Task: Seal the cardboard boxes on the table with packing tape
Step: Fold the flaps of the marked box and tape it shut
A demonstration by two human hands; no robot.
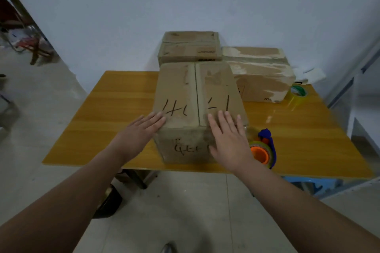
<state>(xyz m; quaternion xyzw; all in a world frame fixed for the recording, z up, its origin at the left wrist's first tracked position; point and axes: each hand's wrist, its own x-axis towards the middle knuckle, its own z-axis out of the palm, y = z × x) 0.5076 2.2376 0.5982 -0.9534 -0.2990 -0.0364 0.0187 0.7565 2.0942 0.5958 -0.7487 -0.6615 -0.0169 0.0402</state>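
Fingers (223, 118) straight, flat on box (178, 88)

back box (189, 47): lower part hidden behind front box (197, 92)
side box (261, 76): print too small to read
tape roll (299, 93): partly behind side box
dispenser (266, 150): left edge behind right hand (228, 139)
chair (12, 16): blurred, cut by left edge

Dim, soft, wide-angle edge distortion
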